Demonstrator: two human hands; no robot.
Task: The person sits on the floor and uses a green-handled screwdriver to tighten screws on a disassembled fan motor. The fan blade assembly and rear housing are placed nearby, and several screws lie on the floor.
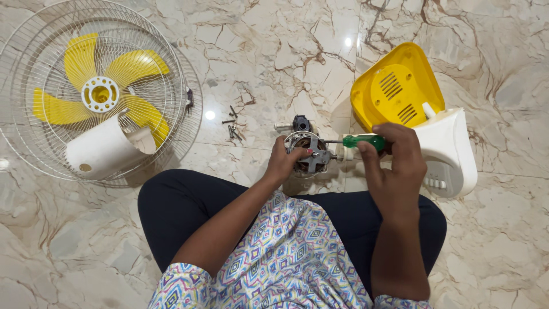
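A small metal fan motor (311,155) sits on the marble floor in front of my crossed legs. My left hand (284,163) grips its left side. My right hand (394,166) is closed around a screwdriver with a green handle (362,141), held level. Its thin shaft points left and its tip touches the right side of the motor. A black part (301,122) sticks up behind the motor.
A yellow and white fan base (412,109) lies just behind my right hand. Several loose dark screws (233,125) lie left of the motor. Far left lie wire fan guards (34,143) with a yellow blade (123,68) and a white motor cover (103,147).
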